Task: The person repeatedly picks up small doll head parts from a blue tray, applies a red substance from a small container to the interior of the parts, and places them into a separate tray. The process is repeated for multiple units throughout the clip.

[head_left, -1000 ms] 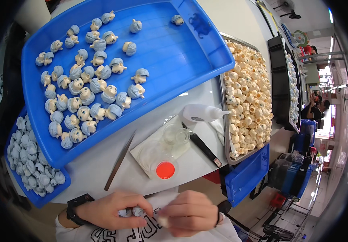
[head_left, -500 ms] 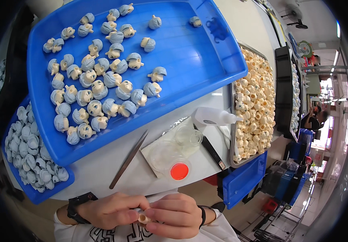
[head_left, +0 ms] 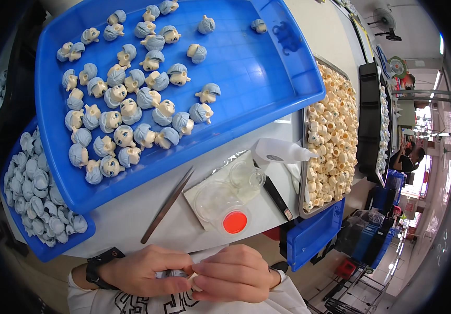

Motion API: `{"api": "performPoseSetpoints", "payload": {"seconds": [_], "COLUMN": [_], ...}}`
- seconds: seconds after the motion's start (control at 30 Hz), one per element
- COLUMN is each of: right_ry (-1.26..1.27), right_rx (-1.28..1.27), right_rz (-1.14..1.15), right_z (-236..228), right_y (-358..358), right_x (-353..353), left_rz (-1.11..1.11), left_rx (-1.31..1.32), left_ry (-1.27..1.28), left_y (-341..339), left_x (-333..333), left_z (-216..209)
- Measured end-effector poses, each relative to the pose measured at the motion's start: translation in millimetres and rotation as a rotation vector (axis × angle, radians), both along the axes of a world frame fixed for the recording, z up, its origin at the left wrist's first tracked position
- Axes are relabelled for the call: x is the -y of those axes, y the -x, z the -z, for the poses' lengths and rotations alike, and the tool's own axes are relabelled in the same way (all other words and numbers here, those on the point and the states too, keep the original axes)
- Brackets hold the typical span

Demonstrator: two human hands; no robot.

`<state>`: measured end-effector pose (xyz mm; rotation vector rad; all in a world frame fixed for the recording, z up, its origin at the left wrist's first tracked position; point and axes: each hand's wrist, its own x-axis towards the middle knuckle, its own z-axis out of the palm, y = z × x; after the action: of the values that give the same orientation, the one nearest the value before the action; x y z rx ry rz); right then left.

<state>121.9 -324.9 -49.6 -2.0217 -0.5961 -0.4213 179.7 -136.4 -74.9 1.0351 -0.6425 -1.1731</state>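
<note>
Close to my body, below the table's front edge, both hands meet around a small doll head. My left hand [head_left: 147, 273] is closed on its grey-blue hair piece [head_left: 172, 273], which shows between thumb and fingers. My right hand [head_left: 234, 275] pinches the cream face piece [head_left: 194, 283] against it, fingers covering most of it. Whether the two parts are fully joined is hidden. Ahead, a large blue tray [head_left: 246, 68] holds several doll heads with hair on. A blue bin of loose hair pieces [head_left: 40, 193] stands at the left, a metal tray of face pieces [head_left: 332, 141] at the right.
Tweezers [head_left: 168, 204] lie on the table before the blue tray. Beside them are a clear jar [head_left: 217, 201] with a red disc, a white squeeze bottle [head_left: 283, 152] and a black-handled tool [head_left: 277, 196]. A blue crate [head_left: 317, 227] sits lower right. Another person [head_left: 411, 157] is far right.
My hands have drawn closer around the doll head, and the right fingers now cover more of the face piece. Its round opening no longer shows. The view has shifted slightly.
</note>
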Motion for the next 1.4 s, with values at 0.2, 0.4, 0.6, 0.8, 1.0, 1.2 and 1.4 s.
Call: {"api": "performPoseSetpoints", "payload": {"seconds": [0.2, 0.4, 0.6, 0.8, 1.0, 1.2, 1.4], "right_ry": [-0.005, -0.073, 0.044, 0.418, 0.471, 0.436, 0.023], "right_rx": [0.029, -0.11, 0.147, -0.181, -0.133, -0.205, -0.427], "right_rz": [0.042, -0.056, 0.225, 0.442, 0.439, 0.451, 0.594], "right_z": [8, 0, -17, -28, -16, -15, -6], "right_y": [6, 13, 6, -27, -39, -42, -20], "right_x": [-3, 5, 50, 57, 60, 58, 64], "left_rz": [0.003, 0.046, -0.032, 0.024, 0.059, 0.053, 0.03], "left_rx": [-0.016, -0.001, -0.006, 0.011, -0.034, -0.143, -0.155], "left_ry": [-0.009, 0.05, 0.097, 0.047, -0.004, -0.1, -0.204], "left_y": [0, -2, 1, 4, 1, 2, 1], "left_x": [1, 2, 4, 5, 4, 2, 3], "left_z": [0, 2, 1, 2, 1, 0, -3]}}
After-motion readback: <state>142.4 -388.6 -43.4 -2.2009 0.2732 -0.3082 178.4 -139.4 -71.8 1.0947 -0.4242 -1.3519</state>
